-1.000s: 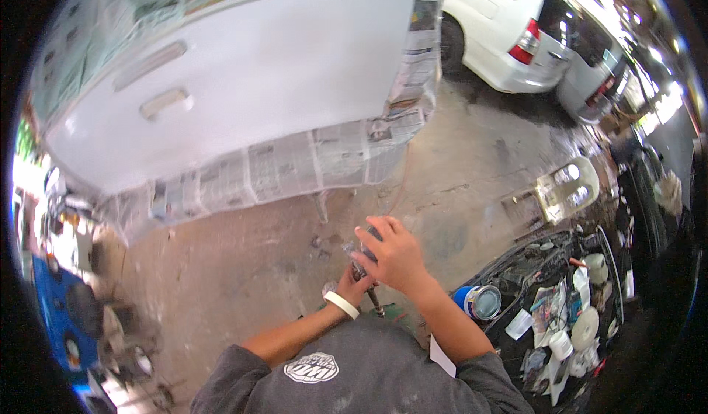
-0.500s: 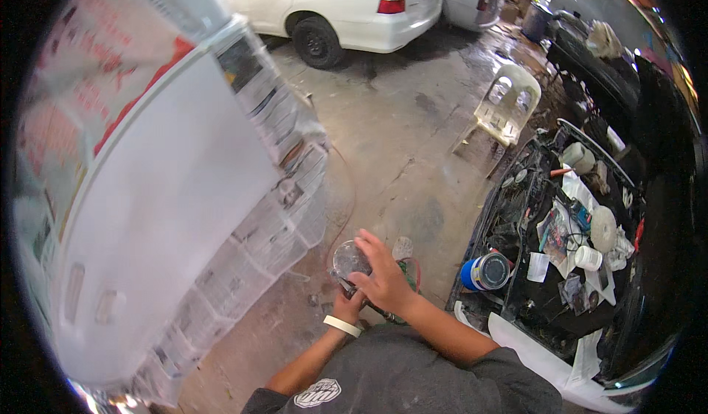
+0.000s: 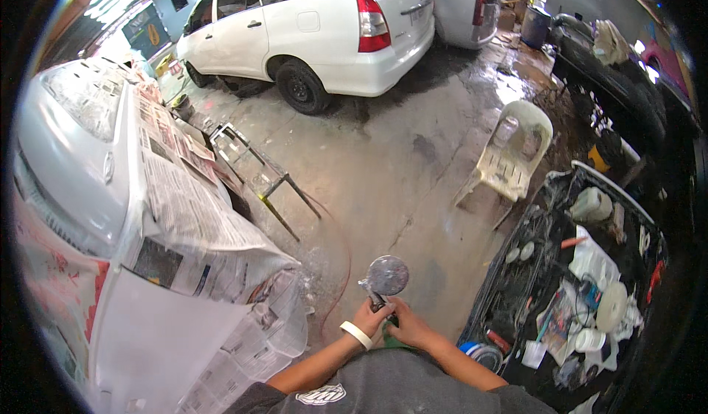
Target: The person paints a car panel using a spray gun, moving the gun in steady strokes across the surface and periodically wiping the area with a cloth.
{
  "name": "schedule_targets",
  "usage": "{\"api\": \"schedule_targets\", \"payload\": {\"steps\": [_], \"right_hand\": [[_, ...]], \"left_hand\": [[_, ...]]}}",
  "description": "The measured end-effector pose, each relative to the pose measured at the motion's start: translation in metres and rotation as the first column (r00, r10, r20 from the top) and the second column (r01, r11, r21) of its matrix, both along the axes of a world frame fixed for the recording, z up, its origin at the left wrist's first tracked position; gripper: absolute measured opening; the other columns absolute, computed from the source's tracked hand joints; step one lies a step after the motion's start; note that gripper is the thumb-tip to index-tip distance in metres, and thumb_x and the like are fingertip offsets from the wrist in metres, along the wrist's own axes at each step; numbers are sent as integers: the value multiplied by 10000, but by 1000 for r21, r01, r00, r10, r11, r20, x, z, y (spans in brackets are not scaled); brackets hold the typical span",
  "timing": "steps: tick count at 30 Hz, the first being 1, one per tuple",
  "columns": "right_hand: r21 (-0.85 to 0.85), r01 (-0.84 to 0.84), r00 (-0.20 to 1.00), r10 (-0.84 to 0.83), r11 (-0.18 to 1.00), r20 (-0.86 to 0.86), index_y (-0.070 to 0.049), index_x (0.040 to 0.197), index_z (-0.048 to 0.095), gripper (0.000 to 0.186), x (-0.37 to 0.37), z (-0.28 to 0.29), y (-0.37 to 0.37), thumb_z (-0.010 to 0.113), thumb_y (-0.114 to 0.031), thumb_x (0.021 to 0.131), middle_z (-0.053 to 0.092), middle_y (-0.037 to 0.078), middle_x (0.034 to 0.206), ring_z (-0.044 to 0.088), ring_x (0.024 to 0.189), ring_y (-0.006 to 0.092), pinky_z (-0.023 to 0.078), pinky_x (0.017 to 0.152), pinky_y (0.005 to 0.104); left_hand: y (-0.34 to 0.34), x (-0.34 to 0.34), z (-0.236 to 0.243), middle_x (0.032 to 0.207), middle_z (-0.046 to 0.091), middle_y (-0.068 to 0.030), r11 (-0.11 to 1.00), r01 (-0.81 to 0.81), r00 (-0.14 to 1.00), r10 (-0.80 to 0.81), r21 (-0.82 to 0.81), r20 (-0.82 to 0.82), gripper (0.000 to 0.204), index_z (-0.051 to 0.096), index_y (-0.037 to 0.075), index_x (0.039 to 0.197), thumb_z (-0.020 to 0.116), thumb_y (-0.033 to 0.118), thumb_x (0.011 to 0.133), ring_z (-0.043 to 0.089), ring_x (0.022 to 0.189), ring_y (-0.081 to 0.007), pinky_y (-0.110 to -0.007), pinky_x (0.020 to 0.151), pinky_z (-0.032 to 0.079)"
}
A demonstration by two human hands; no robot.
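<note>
A spray gun (image 3: 375, 297) with a round grey cup (image 3: 388, 275) on top is held in front of my body, just above the concrete floor in the view. My left hand (image 3: 369, 317) is closed round its handle area; a cream band (image 3: 356, 335), like a roll of masking tape, circles that wrist. Against the right side of the gun, my right hand (image 3: 410, 327) is closed on its lower part, with the fingers partly hidden. Some green (image 3: 393, 338) shows below the hands. Left of them stands a vehicle's smooth white panel (image 3: 158, 333), edged with masking newspaper (image 3: 199, 215).
A thin red hose (image 3: 348, 261) runs along the floor beside a metal stand (image 3: 267, 185). A white car (image 3: 317, 38) and a plastic chair (image 3: 516, 152) stand ahead. At the right, a black bumper-like surface (image 3: 509, 281) carries tools, paper and a blue can (image 3: 483, 355).
My right hand has come down from above the cup and closed on the gun's lower part. The gun has moved right, and the view has tilted up and turned away from the white panel.
</note>
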State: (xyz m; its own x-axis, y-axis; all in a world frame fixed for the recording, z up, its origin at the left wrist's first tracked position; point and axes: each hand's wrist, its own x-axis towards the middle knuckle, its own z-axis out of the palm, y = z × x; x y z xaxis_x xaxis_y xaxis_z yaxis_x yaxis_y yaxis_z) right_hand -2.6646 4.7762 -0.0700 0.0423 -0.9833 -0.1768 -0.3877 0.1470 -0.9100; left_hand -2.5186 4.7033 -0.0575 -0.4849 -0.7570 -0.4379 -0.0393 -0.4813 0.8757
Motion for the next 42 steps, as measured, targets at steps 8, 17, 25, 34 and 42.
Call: {"api": "schedule_targets", "payload": {"steps": [8, 17, 25, 34, 42], "right_hand": [[11, 208, 964, -207, 978, 168, -27, 1347, 482, 520, -83, -1, -114, 637, -122, 859, 590, 181, 1217, 601, 1116, 321, 494, 935, 406], [99, 393, 862, -404, 914, 305, -12, 1188, 558, 273, -149, -14, -264, 602, -127, 944, 675, 65, 973, 561, 566, 102, 456, 464, 255], [-71, 304, 930, -280, 950, 237, -72, 1097, 607, 151, -193, 14, -472, 561, -183, 1005, 614, -4, 881, 472, 570, 51, 368, 468, 211], [-132, 209, 920, -149, 969, 364, -7, 1068, 552, 382, -151, 66, -675, 562, -384, 1007, 654, 65, 899, 515, 497, 92, 390, 440, 252], [-170, 12, 916, 57, 985, 397, -18, 1212, 552, 390, -133, 50, -845, 543, -358, 1021, 656, 66, 933, 506, 566, 77, 407, 489, 233]], "left_hand": [[-127, -94, 13, 1214, 630, -175, 917, 397, 888, -372, -43, 269, 691, 526, -35, 1299, 732, 446, 849, 586, 1114, -220, -352, 972, 459], [-300, -161, -93, 1184, 643, -120, 872, 470, 872, -483, -136, -84, 591, 480, 19, 1398, 596, 123, 828, 584, 1068, -199, -336, 951, 463], [-500, -211, -92, 1033, 658, -64, 645, 763, 645, -758, -31, 94, 441, 572, 61, 1234, 646, 123, 804, 591, 868, -148, -310, 692, 489], [-637, -174, -71, 940, 590, 14, 856, 505, 777, -508, -114, -372, 163, 548, 98, 970, 633, 229, 926, 566, 911, -120, -297, 798, 486], [-772, -124, -28, 945, 532, 16, 962, 271, 887, -266, -41, -378, 170, 488, 115, 921, 611, 220, 974, 567, 961, -94, -290, 839, 523]]}}
